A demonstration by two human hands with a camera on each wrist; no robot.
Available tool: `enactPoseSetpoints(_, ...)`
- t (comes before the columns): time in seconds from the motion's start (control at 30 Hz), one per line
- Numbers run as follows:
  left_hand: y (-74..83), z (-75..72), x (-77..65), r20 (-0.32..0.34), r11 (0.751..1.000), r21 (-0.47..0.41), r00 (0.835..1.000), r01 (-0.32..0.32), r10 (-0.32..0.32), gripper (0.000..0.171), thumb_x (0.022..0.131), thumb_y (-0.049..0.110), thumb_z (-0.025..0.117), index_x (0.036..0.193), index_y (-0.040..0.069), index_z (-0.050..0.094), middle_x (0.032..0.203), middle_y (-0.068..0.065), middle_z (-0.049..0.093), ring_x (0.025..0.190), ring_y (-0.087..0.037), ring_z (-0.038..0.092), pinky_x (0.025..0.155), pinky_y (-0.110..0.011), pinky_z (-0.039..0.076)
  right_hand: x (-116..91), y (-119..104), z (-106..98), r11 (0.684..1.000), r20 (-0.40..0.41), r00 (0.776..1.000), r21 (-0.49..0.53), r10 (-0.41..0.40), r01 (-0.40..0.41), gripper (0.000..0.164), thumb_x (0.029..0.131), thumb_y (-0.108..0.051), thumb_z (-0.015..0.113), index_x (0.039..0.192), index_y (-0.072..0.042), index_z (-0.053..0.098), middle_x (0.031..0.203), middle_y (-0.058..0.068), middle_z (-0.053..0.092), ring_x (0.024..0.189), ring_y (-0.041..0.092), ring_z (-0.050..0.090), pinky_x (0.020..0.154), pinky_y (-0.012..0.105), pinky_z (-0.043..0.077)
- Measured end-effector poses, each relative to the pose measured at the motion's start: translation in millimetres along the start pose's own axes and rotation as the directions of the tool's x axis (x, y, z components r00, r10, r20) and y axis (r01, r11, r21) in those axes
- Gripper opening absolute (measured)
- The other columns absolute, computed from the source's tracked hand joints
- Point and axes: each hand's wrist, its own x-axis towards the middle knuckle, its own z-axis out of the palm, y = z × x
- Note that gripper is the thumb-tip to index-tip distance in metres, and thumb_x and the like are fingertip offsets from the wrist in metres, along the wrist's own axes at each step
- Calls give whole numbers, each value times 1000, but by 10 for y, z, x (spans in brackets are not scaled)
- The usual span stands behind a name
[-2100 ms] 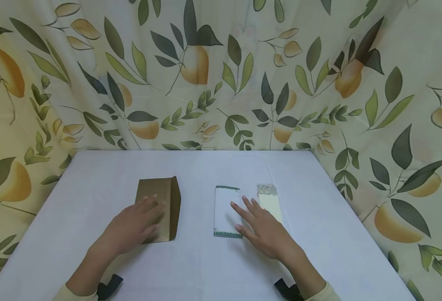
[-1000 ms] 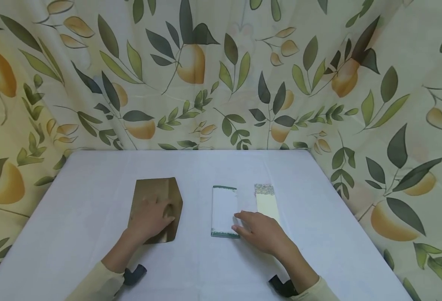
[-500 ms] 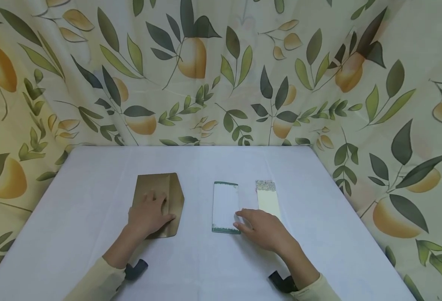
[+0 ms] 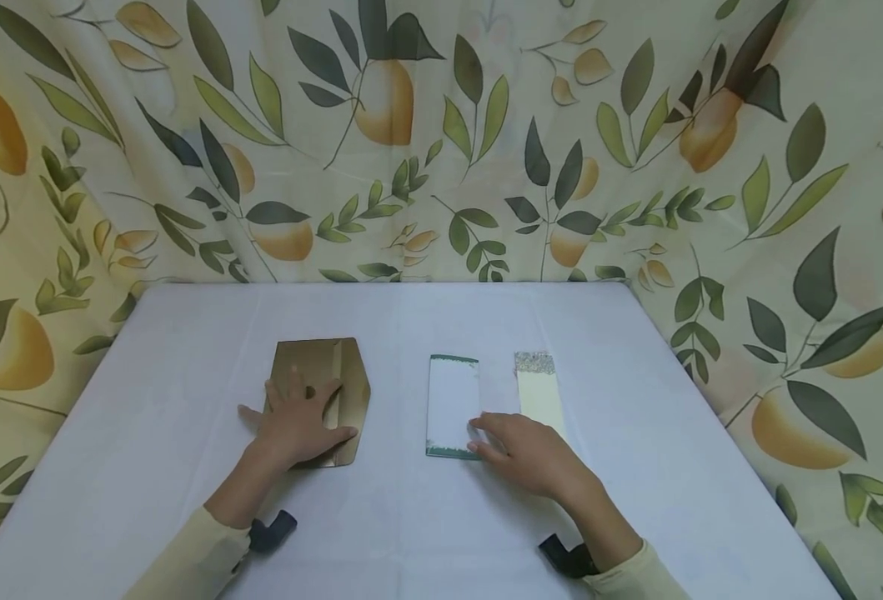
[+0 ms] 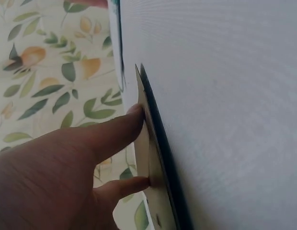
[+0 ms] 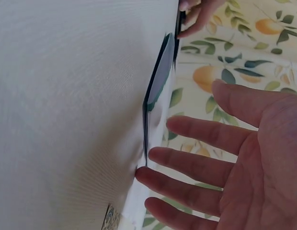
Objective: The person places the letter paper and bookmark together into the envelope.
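A brown-gold envelope [image 4: 302, 354] lies on the left with its pointed flap [image 4: 356, 387] spread out to the right. My left hand [image 4: 298, 429] rests on it with fingers spread, the thumb on the flap; in the left wrist view the thumb and a fingertip touch the envelope [image 5: 160, 191]. A white folded card [image 4: 452, 404] with green edges lies in the middle. My right hand [image 4: 527, 454] is at the card's lower right edge, fingers extended and holding nothing. In the right wrist view those fingers hover by the card [image 6: 160, 76]; contact is unclear.
A cream strip [image 4: 539, 404] with a glittery top lies right of the card, its lower end hidden by my right hand. All lie on a white-covered table [image 4: 396, 525]. A fruit-and-leaf patterned curtain [image 4: 441, 192] stands behind and at both sides.
My left hand has moved right across the envelope, and its flap, raised earlier, now lies flatter. My right hand's fingers, spread wider at first, have drawn back lower beside the card.
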Motion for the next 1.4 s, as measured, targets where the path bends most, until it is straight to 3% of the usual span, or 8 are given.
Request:
enactPoseSetpoints(0.2,-7,-22,3,-7,998,29,999,-53,53,69,97,49,66,155,16,46,156,-47,16,134,-77,19,94,-82,34,-2,20,-17,1000,11,1000,7,-21,21,40,104,-40,62,132,-12,69,137,7,66,129,30,60,102,52,48)
enactPoseSetpoints(0.3,-15,-17,10,-9,998,32,998,-61,62,63,100,41,64,153,12,48,157,-46,17,133,-77,20,93,-82,35,0,26,-14,1000,15,1000,4,-21,21,41,104,-41,62,131,-12,69,137,8,65,129,30,59,102,53,47)
enactPoseSetpoints(0.4,-36,-9,26,1,998,16,998,-55,55,67,99,37,64,156,10,44,160,-42,14,134,-77,17,94,-83,33,9,28,-5,1000,18,999,7,-28,28,40,104,-41,61,131,-12,69,138,8,65,130,30,59,102,53,47)
enactPoseSetpoints(0.53,-51,7,73,6,999,-18,999,-40,40,81,89,33,67,161,11,35,163,-38,10,135,-77,13,93,-86,29,16,30,1,999,21,999,2,-40,40,40,105,-41,60,130,-12,69,137,9,65,129,30,59,101,53,48)
enactPoseSetpoints(0.77,-25,45,110,7,998,-55,1000,-24,25,87,79,15,65,160,9,36,162,-41,11,133,-79,6,87,-91,23,17,39,6,999,24,999,10,-34,34,41,105,-42,60,130,-12,69,137,9,65,129,31,59,101,53,48)
enactPoseSetpoints(0.97,28,72,91,4,998,-55,999,-40,41,77,88,4,53,162,10,33,161,-41,12,133,-79,6,80,-93,22,23,45,11,999,25,998,-5,-52,52,39,105,-39,60,130,-11,69,138,11,65,128,31,60,101,53,48)
enactPoseSetpoints(1.2,31,69,53,-44,999,-20,998,-48,47,60,96,12,53,154,2,45,159,-38,24,133,-76,18,80,-90,30,11,34,-5,998,43,997,-15,-61,61,39,105,-36,60,131,-9,69,140,13,63,130,32,58,102,54,48)
enactPoseSetpoints(1.4,-15,40,34,-26,998,-23,998,-54,53,75,93,43,66,154,4,45,162,-33,24,139,-70,20,90,-86,33,13,30,-25,998,43,997,-23,-59,60,39,105,-36,61,131,-9,69,139,12,64,129,32,59,102,53,48)
